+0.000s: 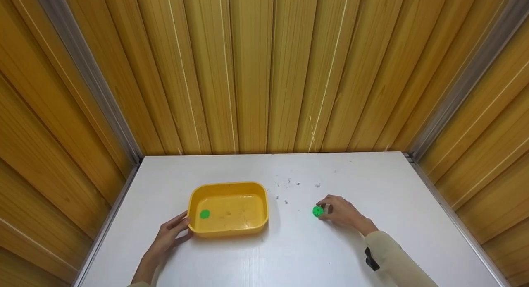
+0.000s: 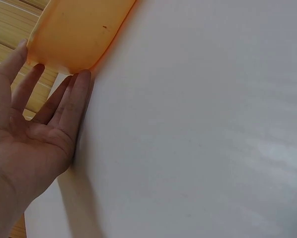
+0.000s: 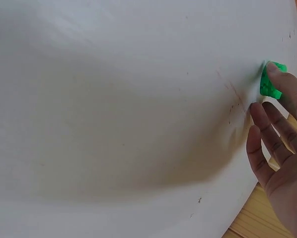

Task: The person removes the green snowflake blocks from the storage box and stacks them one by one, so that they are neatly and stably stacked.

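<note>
A yellow rectangular plastic tub (image 1: 235,208) sits left of centre on the table, a flat green disc (image 1: 205,214) showing near the left end of its floor. My left hand (image 1: 167,237) touches the tub's left end. In the left wrist view its fairly straight fingertips (image 2: 81,79) rest against the outer wall. Over on the right, my right hand (image 1: 343,211) pinches a small round green piece (image 1: 318,211) with dark marks on its face, between thumb and forefinger. From the right wrist, that piece (image 3: 272,82) shows a patterned side, close to the tabletop; the other fingers are spread loosely.
The white tabletop (image 1: 289,249) has dark scuff marks (image 1: 288,181) between tub and right hand. Wood-patterned panels (image 1: 250,72) stand behind it and along both sides, with grey metal posts (image 1: 91,72) at the corners.
</note>
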Motion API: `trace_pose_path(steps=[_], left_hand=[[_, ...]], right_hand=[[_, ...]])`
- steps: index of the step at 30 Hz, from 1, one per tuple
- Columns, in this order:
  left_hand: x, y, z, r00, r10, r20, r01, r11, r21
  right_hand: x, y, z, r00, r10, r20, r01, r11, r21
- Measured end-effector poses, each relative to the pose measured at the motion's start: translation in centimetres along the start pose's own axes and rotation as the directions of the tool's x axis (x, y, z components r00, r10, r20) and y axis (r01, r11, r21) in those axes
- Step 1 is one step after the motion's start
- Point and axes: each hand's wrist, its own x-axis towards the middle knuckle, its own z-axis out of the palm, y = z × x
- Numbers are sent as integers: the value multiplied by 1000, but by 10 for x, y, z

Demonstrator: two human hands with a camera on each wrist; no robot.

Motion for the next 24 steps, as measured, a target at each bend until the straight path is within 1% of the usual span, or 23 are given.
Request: trace_pose_path(steps=[5, 8, 10, 20, 24], left_hand=[[-1, -2, -1, 999, 35, 11, -35, 999, -8], [-1, -3, -1, 999, 43, 17, -43, 999, -4], [-1, -3, 0, 999, 41, 13, -41, 999, -4], [1, -2, -1, 1000, 25, 12, -25, 1000, 8], [0, -2, -1, 1000, 16, 7, -16, 1000, -3]], right_hand=[[0, 1, 1, 1000, -6, -11, 6, 1000, 2], [1, 0, 1, 1000, -13, -8, 13, 1000, 0], [1, -1, 1, 1000, -25, -8, 25, 1000, -2], [2, -1, 1, 1000, 1, -8, -1, 1000, -12], [1, -1, 0, 1000, -10, -8, 10, 1000, -10]])
